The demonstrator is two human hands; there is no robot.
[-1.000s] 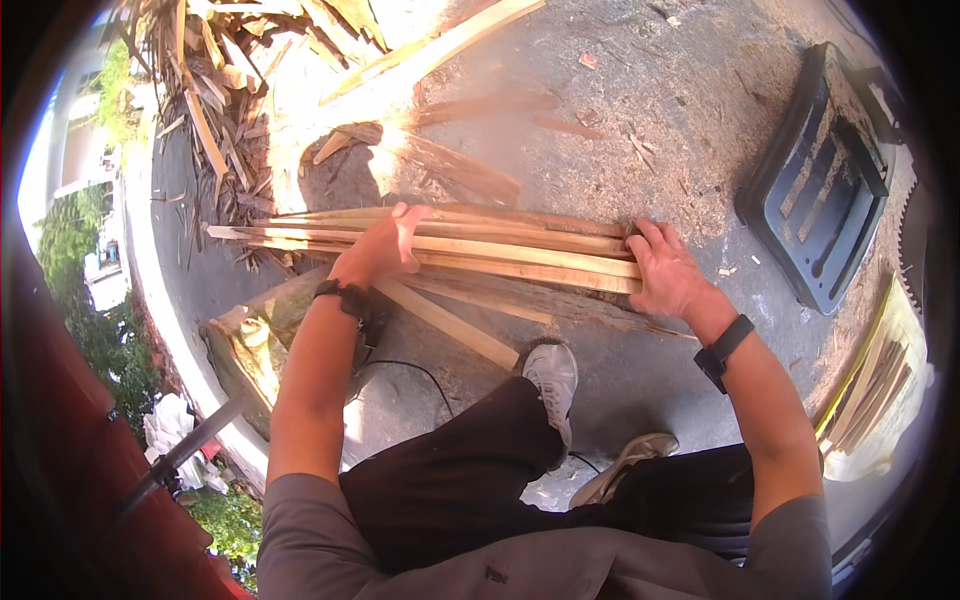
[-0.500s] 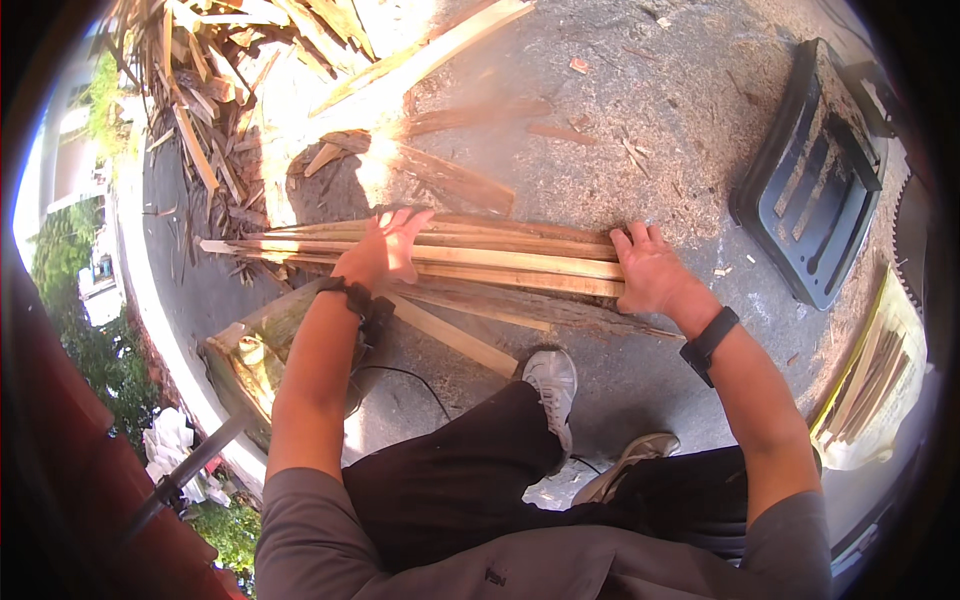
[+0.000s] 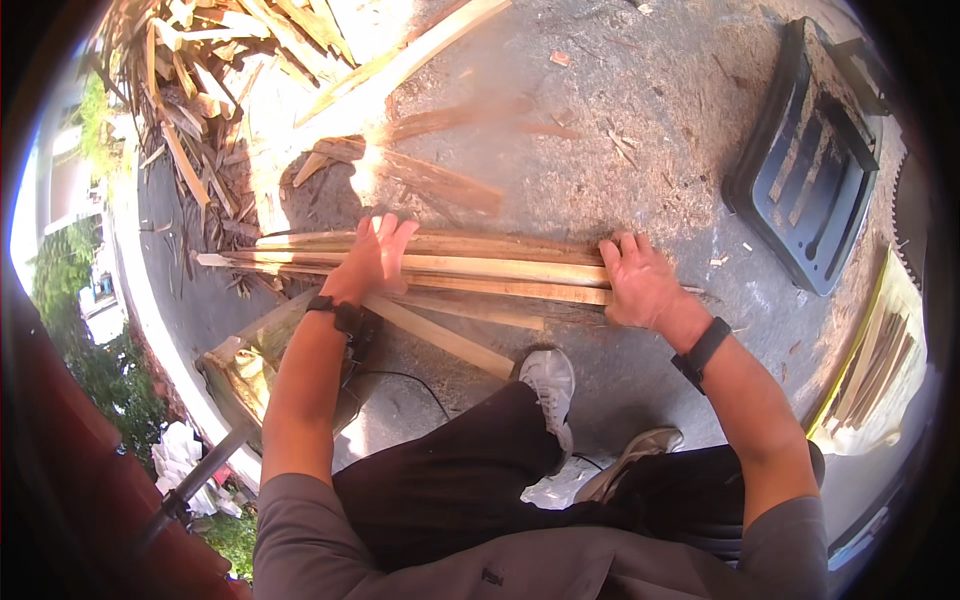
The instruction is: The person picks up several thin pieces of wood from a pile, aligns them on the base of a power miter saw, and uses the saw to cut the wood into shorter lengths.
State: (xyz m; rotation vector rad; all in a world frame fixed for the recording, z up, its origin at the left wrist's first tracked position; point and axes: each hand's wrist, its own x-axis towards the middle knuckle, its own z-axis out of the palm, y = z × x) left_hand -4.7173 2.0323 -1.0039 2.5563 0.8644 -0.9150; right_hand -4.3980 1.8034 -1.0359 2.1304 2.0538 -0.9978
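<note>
Basically long, thin wood strips; R fingers @ends.

Sawdust, wood scraps — it's a woodworking shop.

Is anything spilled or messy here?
Yes: sawdust is strewn across the floor and even on the dark slotted tray at right, as if spilled. Wood scraps lie jumbled at upper left.
</note>
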